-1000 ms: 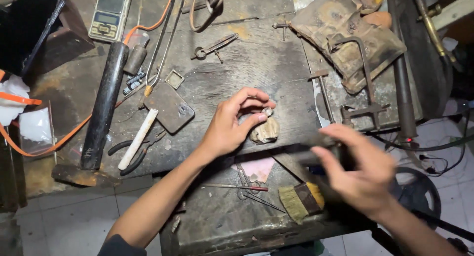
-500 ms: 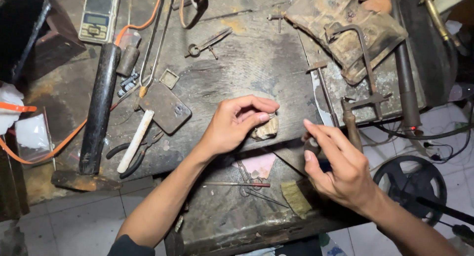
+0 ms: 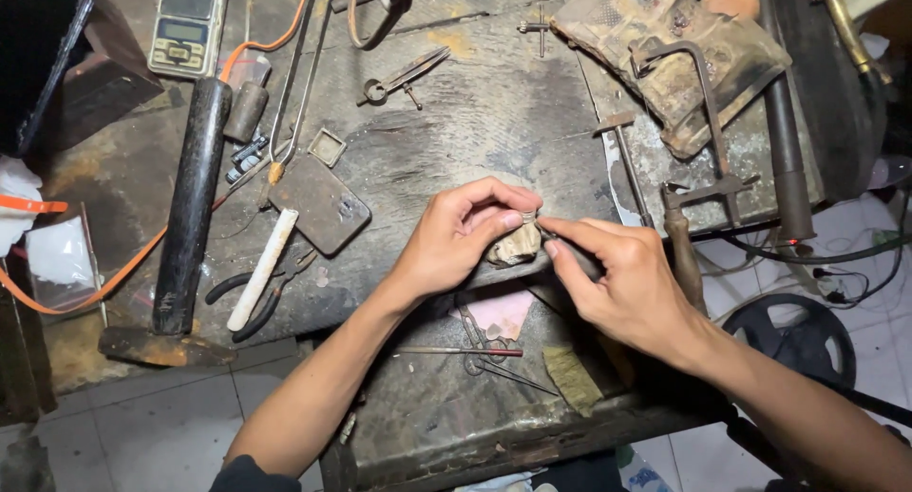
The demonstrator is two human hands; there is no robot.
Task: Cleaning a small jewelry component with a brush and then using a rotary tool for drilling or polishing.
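Note:
My left hand (image 3: 461, 236) rests on the dark worn workbench (image 3: 475, 112) and pinches a very small piece against a pale stone-like block (image 3: 513, 248) at the bench's front edge. My right hand (image 3: 622, 278) comes in from the right with a thin dark tool between thumb and forefinger. The tool's tip meets the small piece at the left fingertips. The piece itself is too small to make out.
A long black tapered bar (image 3: 190, 207), a white stick (image 3: 261, 269), pliers (image 3: 275, 283) and a dark flat plate (image 3: 318, 207) lie at the left. A digital scale (image 3: 188, 22) sits at the back left. A saw frame (image 3: 703, 122) lies on leather at the right. Tweezers and scissors (image 3: 475, 354) lie below.
My right hand has moved left from the bench's right edge to the left fingertips, now pinching a thin tool. The left hand stays on the block.

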